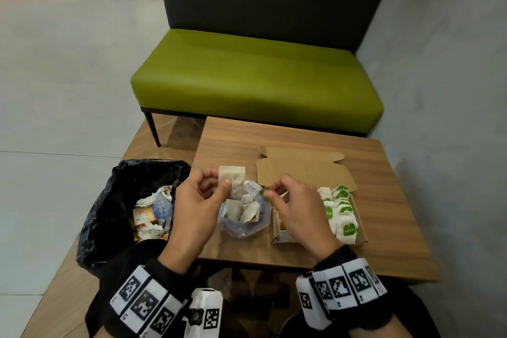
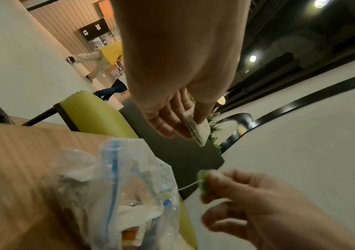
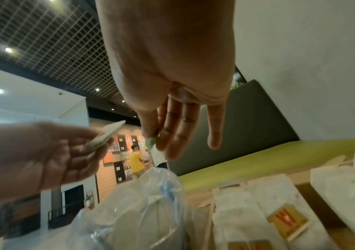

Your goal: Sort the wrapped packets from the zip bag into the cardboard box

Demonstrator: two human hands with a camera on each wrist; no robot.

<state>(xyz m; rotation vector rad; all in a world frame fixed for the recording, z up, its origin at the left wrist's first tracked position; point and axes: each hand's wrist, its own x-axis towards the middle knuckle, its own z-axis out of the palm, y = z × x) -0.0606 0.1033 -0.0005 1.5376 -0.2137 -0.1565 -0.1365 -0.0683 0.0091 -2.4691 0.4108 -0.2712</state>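
Observation:
My left hand [image 1: 216, 181] pinches a pale tea-bag packet [image 1: 233, 177] between thumb and fingers, above the open clear zip bag [image 1: 242, 217] that holds several more packets. The same packet [image 2: 194, 128] shows edge-on in the left wrist view. A thin string runs from it to a small green tag [image 1: 264, 191], which my right hand [image 1: 270, 192] pinches between thumb and forefinger; the tag [image 2: 203, 184] is also in the left wrist view. To the right stands the open cardboard box [image 1: 359, 236] with rows of white packets with green labels [image 1: 343, 211].
The wooden table [image 1: 301, 134] carries the bag and box. A black-lined bin [image 1: 131, 200] with crumpled waste stands left of the table. Beyond the table is a green bench [image 1: 255, 77], with a grey wall [image 1: 444, 63] on the right. People walk at the far left.

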